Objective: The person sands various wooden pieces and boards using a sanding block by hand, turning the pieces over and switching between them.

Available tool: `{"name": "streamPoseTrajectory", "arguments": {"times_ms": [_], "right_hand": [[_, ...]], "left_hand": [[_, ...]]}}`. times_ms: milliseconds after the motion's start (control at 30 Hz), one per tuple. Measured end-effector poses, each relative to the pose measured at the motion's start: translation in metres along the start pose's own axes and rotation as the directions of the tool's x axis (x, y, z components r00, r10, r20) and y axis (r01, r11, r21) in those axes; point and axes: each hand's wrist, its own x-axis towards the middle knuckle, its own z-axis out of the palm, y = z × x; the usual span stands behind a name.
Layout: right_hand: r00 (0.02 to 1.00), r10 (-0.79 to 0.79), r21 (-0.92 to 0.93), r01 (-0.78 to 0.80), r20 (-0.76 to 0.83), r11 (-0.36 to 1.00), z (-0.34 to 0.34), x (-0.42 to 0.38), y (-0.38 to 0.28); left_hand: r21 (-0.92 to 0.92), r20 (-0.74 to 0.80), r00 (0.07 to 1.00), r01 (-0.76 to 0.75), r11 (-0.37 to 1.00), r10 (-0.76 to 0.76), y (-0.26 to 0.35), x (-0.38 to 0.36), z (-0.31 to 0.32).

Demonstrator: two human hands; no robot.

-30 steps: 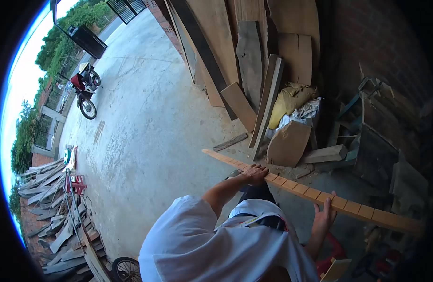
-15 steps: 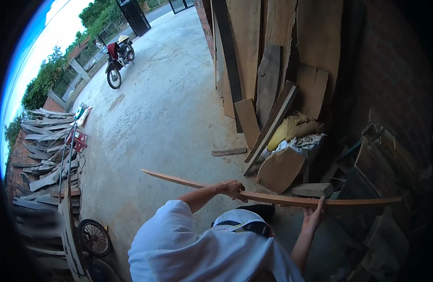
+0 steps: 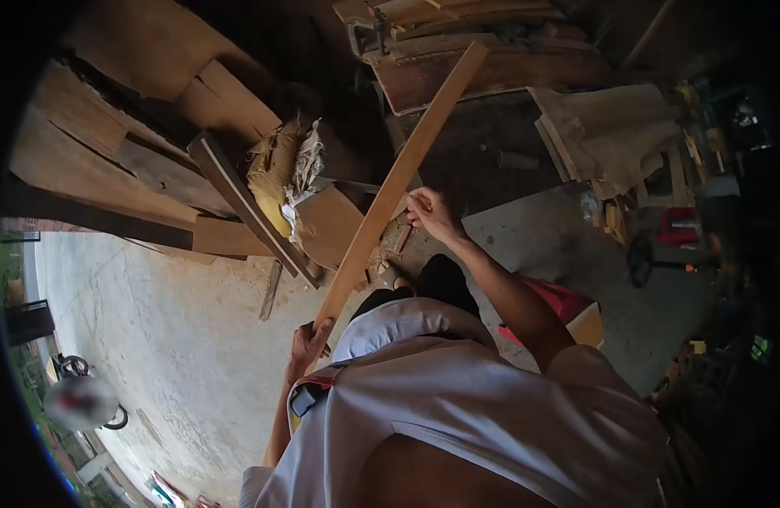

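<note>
A long, flat wooden board slants across the middle of the head view, its far end raised toward the top. My left hand is closed round its near end at my waist, with the thumb on top of the face. Beside the board's right edge, about halfway along, is my right hand. Its fingers are curled in with the tips at the edge; whether they touch the board or pinch something small cannot be made out.
Large wood slabs lean at the left near a yellow sack. Boards with a clamp lie on a stack ahead. To the right are a red box and a wood pile. A motorbike stands outside.
My view has swung right, from the yard toward the workshop. The board has turned from lying across me to pointing away, its broad face showing. My left hand is now at its near end.
</note>
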Motion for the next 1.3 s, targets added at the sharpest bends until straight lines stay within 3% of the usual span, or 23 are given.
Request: {"name": "streamPoseTrajectory", "arguments": {"times_ms": [33, 67, 100, 167, 233, 300, 333, 400, 433, 467, 500, 600, 700, 767, 867, 900, 967, 1100, 1167, 1300], "right_hand": [[0.981, -0.192, -0.286, 0.175, -0.034, 0.942, -0.012, -0.007, -0.009], [0.929, -0.370, -0.556, 0.309, 0.003, 0.771, -0.022, -0.009, -0.015], [0.929, -0.370, -0.559, 0.298, -0.016, 0.774, -0.035, -0.009, -0.015], [0.623, -0.773, -0.813, 0.385, -0.121, 0.438, -0.075, -0.009, -0.010], [0.606, -0.760, -0.855, 0.245, -0.234, 0.458, -0.117, 0.002, -0.009], [0.549, -0.812, -0.949, 0.100, -0.197, 0.298, -0.159, 0.011, -0.015], [0.545, -0.814, -0.947, 0.104, -0.200, 0.303, -0.179, 0.020, -0.010], [0.627, -0.756, -0.973, -0.014, -0.188, 0.229, -0.211, 0.035, 0.005], [0.625, -0.757, -0.972, -0.019, -0.193, 0.233, -0.220, 0.038, 0.007], [0.704, -0.687, -0.958, 0.038, -0.177, 0.285, -0.227, 0.040, 0.008], [0.776, -0.612, -0.935, 0.088, -0.152, 0.344, -0.232, 0.043, 0.010], [0.823, -0.543, -0.936, 0.040, -0.167, 0.349, -0.224, 0.032, -0.002], [0.743, -0.647, -0.892, 0.162, -0.171, 0.422, -0.216, 0.033, 0.001], [0.761, -0.616, -0.846, 0.178, -0.205, 0.502, -0.210, 0.043, -0.005], [0.839, -0.410, -0.547, 0.167, -0.359, 0.820, -0.199, 0.067, -0.026], [0.837, -0.408, -0.542, 0.166, -0.364, 0.824, -0.195, 0.078, -0.029], [0.717, -0.609, -0.658, 0.283, -0.338, 0.698, -0.192, 0.102, -0.036], [0.755, -0.513, -0.489, 0.294, -0.407, 0.821, -0.190, 0.143, -0.058], [0.731, -0.545, -0.459, 0.351, -0.411, 0.816, -0.186, 0.156, -0.070], [0.678, -0.646, -0.648, 0.323, -0.350, 0.689, -0.194, 0.195, -0.089]], "left_hand": [[0.027, 0.033, 0.999, -0.017, 1.000, 0.016, 0.006, -0.002, -0.003], [0.024, 0.012, 1.000, -0.011, 1.000, 0.010, 0.010, -0.005, -0.006], [0.011, -0.015, 1.000, 0.000, 1.000, 0.000, 0.013, -0.008, -0.007], [0.043, -0.026, 1.000, -0.012, 0.999, 0.013, 0.017, -0.012, -0.010], [0.069, -0.056, 0.998, -0.014, 0.998, 0.018, 0.018, -0.015, -0.009], [0.124, -0.101, 0.995, 0.008, 0.992, 0.004, 0.018, -0.017, -0.009], [0.121, -0.117, 0.993, -0.011, 0.993, 0.025, 0.013, -0.017, -0.008], [0.134, -0.121, 0.992, -0.008, 0.991, 0.025, 0.001, -0.016, -0.006], [0.141, -0.121, 0.992, -0.004, 0.990, 0.022, 0.001, -0.014, -0.005], [0.264, -0.129, 0.992, 0.051, 0.963, -0.017, 0.025, -0.020, -0.007], [0.270, -0.126, 0.992, 0.049, 0.962, -0.015, 0.035, -0.024, -0.008], [0.243, -0.079, 0.995, 0.080, 0.967, -0.062, 0.044, -0.023, -0.008], [0.236, -0.093, 0.994, 0.078, 0.969, -0.057, 0.043, -0.021, -0.005], [0.267, -0.082, 0.994, 0.090, 0.959, -0.071, 0.042, -0.018, -0.007], [0.267, -0.061, 0.996, 0.079, 0.960, -0.065, 0.045, -0.021, -0.006], [0.233, -0.059, 0.998, 0.052, 0.971, -0.039, 0.047, -0.023, -0.006], [0.252, -0.094, 0.994, 0.081, 0.964, -0.058, 0.025, -0.019, -0.007], [0.188, -0.250, 0.968, 0.087, 0.978, -0.038, -0.007, -0.021, 0.000], [0.191, -0.204, 0.978, 0.092, 0.977, -0.053, 0.036, -0.027, -0.003], [0.246, -0.062, 0.990, 0.137, 0.960, -0.125, 0.083, -0.023, 0.002]]}}
